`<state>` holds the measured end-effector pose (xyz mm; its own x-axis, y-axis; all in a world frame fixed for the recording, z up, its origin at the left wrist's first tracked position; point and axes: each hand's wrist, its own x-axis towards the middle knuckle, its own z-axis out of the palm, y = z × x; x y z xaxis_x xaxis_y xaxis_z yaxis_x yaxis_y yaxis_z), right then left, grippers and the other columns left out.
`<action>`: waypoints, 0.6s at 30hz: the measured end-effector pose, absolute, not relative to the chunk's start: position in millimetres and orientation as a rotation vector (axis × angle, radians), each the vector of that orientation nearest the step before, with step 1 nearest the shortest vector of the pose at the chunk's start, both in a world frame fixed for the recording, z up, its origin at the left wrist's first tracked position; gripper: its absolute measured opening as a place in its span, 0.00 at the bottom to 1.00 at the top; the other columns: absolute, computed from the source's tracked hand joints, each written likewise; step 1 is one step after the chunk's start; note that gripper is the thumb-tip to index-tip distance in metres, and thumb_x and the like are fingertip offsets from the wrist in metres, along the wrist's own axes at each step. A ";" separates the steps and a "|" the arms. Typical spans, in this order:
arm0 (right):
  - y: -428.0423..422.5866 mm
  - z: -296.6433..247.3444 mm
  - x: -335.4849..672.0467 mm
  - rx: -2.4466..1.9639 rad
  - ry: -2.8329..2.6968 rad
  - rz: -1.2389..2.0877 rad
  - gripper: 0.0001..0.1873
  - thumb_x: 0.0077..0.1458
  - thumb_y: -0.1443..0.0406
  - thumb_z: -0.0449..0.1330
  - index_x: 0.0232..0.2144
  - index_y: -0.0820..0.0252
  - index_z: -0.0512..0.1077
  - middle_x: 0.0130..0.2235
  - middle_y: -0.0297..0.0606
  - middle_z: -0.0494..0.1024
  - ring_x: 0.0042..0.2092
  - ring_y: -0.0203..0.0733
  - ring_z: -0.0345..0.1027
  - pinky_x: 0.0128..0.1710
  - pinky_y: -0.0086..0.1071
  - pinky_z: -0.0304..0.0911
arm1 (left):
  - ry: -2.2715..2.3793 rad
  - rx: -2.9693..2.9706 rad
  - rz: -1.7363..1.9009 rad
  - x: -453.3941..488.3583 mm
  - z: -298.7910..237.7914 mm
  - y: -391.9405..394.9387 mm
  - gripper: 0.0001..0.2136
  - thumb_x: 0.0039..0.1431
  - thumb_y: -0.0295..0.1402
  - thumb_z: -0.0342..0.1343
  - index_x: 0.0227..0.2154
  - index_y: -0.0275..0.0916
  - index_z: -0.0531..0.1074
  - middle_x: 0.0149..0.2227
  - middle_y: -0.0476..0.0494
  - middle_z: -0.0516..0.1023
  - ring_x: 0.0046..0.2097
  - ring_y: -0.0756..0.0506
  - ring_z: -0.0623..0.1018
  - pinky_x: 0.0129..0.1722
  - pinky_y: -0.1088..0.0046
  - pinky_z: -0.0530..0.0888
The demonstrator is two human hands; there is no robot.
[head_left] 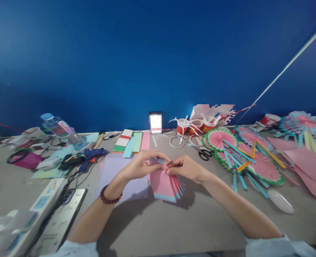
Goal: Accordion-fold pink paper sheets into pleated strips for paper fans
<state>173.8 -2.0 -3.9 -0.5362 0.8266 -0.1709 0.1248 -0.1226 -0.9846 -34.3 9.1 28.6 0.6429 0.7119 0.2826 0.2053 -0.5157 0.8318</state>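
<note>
Between my two hands is a pleated pink paper fan [164, 186] with light-blue edges, raised a little over the grey table. My left hand [144, 164] pinches its gathered middle from the left, thumb and fingers closed on the folds. From the right, my right hand [185, 169] pinches the same spot with thumb and forefinger. The pleats spread out below my fingers, and a short bunch of blue-tipped folds shows above them. Under and behind my left hand lies a lavender paper sheet [112, 175]. My fingers partly hide the fan's centre.
Finished watermelon-patterned paper fans [266, 167] lie to the right, near black-handled scissors [205, 154] and a white oval object [280, 201]. A blue glue gun [93, 154], a plastic bottle [63, 128] and a power strip [40, 210] are left. A phone [155, 123] stands against the blue wall.
</note>
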 end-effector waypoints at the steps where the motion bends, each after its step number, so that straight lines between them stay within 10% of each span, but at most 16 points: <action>1: -1.1 -2.9 175.1 -1.052 -1.650 1.714 0.19 0.40 0.55 0.68 0.32 0.62 0.80 0.30 0.36 0.79 0.32 0.37 0.69 0.36 0.30 0.62 | 0.718 2.047 0.808 -34.3 29.1 9.1 0.07 0.56 0.30 0.57 0.38 0.38 0.75 0.36 0.43 0.79 0.38 0.48 0.77 0.37 0.75 0.73; 18: -19.9 15.7 175.4 -1.205 -1.944 0.908 0.17 0.56 0.58 0.55 0.41 0.58 0.78 0.40 0.36 0.81 0.34 0.43 0.73 0.33 0.30 0.67 | 0.838 1.965 1.086 -28.7 25.5 8.3 0.04 0.54 0.32 0.60 0.28 0.36 0.73 0.30 0.44 0.77 0.33 0.49 0.74 0.33 0.74 0.71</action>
<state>175.4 -19.9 15.7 -0.3509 0.9197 0.1759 0.4554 0.3318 -0.8261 -28.7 8.3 25.5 0.4316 0.8048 0.4075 0.1899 -0.5227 0.8311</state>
